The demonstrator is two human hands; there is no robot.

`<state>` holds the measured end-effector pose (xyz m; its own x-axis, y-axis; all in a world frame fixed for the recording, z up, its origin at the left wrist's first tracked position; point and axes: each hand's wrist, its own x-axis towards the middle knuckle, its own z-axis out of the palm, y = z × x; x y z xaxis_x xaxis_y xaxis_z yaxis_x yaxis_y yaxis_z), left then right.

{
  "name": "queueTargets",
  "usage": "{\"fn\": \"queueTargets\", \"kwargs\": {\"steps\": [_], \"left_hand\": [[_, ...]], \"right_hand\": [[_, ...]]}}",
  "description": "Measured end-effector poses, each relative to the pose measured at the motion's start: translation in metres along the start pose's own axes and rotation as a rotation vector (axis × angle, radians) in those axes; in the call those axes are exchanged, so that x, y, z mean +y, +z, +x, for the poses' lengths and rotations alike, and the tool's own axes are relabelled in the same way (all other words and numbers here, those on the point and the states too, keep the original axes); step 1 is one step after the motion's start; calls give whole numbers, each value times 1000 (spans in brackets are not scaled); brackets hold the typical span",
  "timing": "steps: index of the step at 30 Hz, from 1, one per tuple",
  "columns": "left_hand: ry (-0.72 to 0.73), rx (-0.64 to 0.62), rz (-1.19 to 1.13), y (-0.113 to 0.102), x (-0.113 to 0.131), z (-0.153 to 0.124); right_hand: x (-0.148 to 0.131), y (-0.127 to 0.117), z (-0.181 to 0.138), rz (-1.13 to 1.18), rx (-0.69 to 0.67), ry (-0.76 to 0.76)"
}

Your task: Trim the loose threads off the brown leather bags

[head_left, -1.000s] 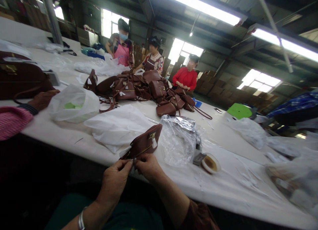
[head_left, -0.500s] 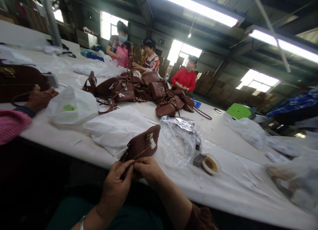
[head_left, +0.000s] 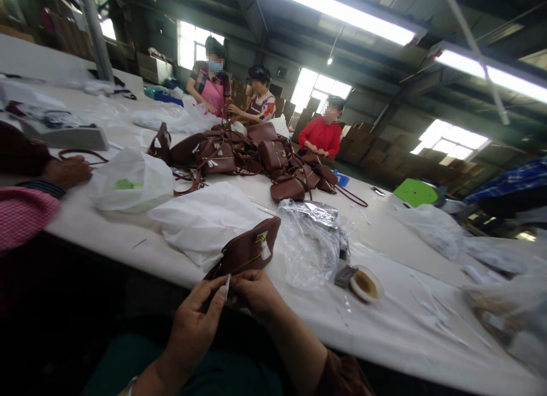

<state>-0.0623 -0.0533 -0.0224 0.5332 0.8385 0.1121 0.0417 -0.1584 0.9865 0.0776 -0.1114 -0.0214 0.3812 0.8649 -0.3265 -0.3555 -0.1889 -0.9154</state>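
Note:
A brown leather handbag (head_left: pixel 250 249) with a gold clasp and a gold zip leans at the front edge of the table, just beyond my hands. A small white wrapped piece hangs from its clasp. My left hand (head_left: pixel 199 322) pinches a small white strip (head_left: pixel 228 283) between thumb and fingers, close below the bag. Beside it, my right hand (head_left: pixel 258 296) has its fingers pressed together at the bag's lower edge; what they grip is hidden.
Brown handbags (head_left: pixel 222 156) lie piled mid-table (head_left: pixel 376 225). Near me are a white cloth bag (head_left: pixel 205 213), clear plastic (head_left: pixel 303 253) and a tape roll (head_left: pixel 365 285). At left, a co-worker's hand (head_left: pixel 68 171) rests by another bag. Several people stand across the table.
The white strip now shows between my left fingers, and my hands have parted slightly. At left, the co-worker's bag and hand have shifted left and down. The view has moved slightly.

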Motion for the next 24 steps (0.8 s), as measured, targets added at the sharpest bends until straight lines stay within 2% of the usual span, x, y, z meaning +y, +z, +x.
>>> {"fn": "queueTargets", "kwargs": {"steps": [5, 8, 11, 16, 20, 24], "left_hand": [[-579, -84, -408, 1, 0, -1], [-765, -113, -594, 5, 4, 0], [-781, -85, -638, 8, 8, 1], [-786, -121, -630, 6, 8, -1], [-765, -117, -639, 5, 4, -2], [-747, -92, -625, 5, 3, -2]], "right_hand": [[4, 1, -2, -73, 27, 3], [8, -1, -1, -182, 75, -56], [10, -4, -2, -241, 117, -95], [10, -11, -12, -120, 120, -41], [8, -9, -13, -120, 82, -117], [6, -2, -6, -163, 158, -155]]}}
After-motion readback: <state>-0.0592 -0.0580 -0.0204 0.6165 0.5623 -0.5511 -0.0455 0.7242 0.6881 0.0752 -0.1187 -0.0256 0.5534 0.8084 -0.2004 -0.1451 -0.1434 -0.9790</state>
